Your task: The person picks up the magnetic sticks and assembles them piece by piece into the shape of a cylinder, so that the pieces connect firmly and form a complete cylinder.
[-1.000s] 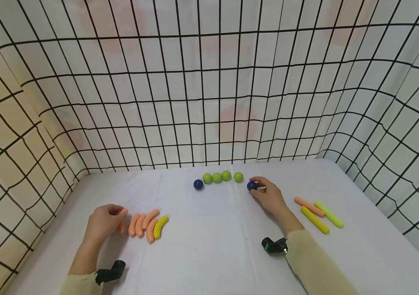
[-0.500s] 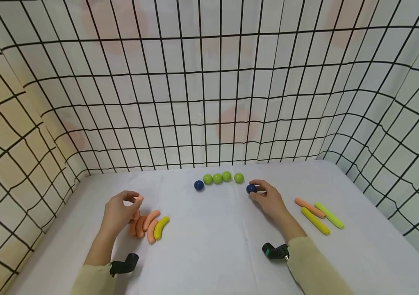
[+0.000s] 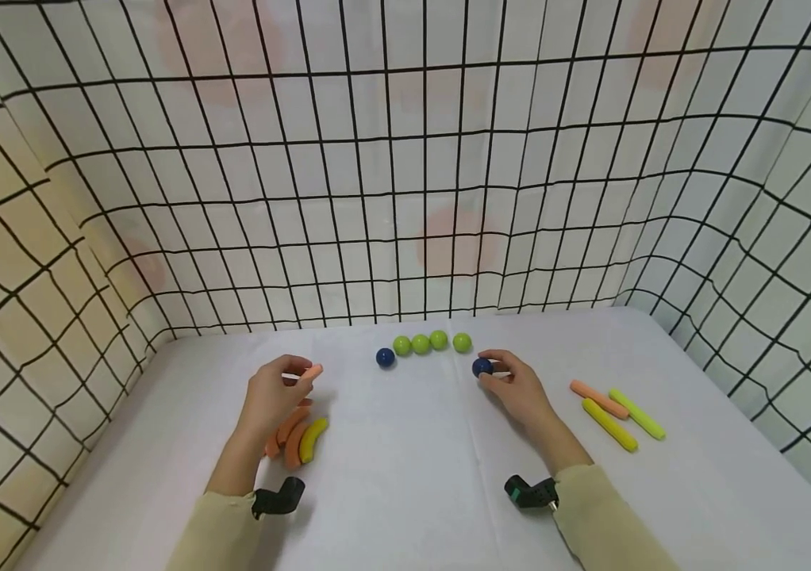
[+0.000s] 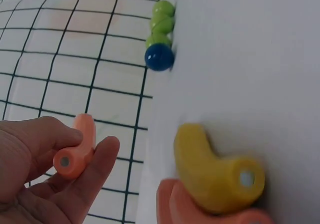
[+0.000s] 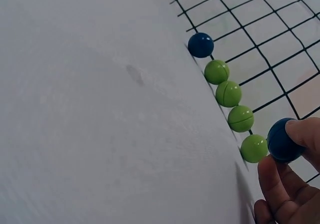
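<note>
My left hand [image 3: 270, 400] pinches a curved orange rod [image 4: 89, 134] with a grey spot in its end. It is raised above the table, past the far side of a cluster of curved orange rods [image 3: 294, 446], which it partly hides. Beside those lies a curved yellow rod [image 3: 313, 438]. Between thumb and fingers, my right hand [image 3: 517, 390] holds a dark blue ball [image 5: 283, 141]. Just beyond it on the table sit several green balls [image 3: 420, 344] in a row. A second dark blue ball [image 3: 386, 358] stands at that row's left end.
On the right of the white-covered table [image 3: 405, 484] lie a straight orange rod [image 3: 598, 399], a thick yellow rod [image 3: 609, 425] and a yellow-green rod [image 3: 637, 414]. White walls with a black grid [image 3: 377, 198] enclose the back and sides.
My left hand has carried the orange rod rightward and farther from me, over the cluster of curved rods. The right hand has shifted slightly left and nearer with the blue ball.
</note>
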The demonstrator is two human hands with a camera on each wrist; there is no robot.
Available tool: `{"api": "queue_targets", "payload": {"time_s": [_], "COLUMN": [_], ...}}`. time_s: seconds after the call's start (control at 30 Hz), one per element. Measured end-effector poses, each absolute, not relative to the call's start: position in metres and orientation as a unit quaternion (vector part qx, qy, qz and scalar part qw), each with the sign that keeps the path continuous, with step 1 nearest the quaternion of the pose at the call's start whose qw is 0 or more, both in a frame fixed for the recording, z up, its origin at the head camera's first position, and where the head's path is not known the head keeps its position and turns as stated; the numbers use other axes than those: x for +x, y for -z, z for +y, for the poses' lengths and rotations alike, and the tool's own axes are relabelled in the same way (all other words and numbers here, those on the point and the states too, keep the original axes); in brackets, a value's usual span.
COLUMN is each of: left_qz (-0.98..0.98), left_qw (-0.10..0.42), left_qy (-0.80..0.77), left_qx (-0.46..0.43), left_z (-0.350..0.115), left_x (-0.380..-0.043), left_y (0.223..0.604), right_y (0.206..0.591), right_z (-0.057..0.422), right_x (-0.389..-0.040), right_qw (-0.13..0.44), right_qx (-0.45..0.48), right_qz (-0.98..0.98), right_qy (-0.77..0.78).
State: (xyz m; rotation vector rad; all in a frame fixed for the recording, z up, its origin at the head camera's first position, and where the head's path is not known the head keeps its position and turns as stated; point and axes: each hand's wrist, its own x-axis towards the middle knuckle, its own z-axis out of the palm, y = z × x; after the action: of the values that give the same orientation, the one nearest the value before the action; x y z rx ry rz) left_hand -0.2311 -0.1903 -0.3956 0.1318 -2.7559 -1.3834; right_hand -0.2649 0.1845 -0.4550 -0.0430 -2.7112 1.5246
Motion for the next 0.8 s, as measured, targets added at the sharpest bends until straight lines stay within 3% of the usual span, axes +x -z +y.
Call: {"api": "queue_targets", "payload": {"time_s": [0.8], "left_qz": [-0.836], "left_qw": [0.022], "left_qy": [0.547], "left_qx": [-0.032], "left_z": [-0.103], "left_x": [-0.244], "left_y": [0.407], "right_y": [0.445], "right_z": [0.166], "right_x": [-0.252], "right_qw": [-0.008], "right_qx": [0.006], "right_qz": [-0.824], "right_qy": [-0.566]}}
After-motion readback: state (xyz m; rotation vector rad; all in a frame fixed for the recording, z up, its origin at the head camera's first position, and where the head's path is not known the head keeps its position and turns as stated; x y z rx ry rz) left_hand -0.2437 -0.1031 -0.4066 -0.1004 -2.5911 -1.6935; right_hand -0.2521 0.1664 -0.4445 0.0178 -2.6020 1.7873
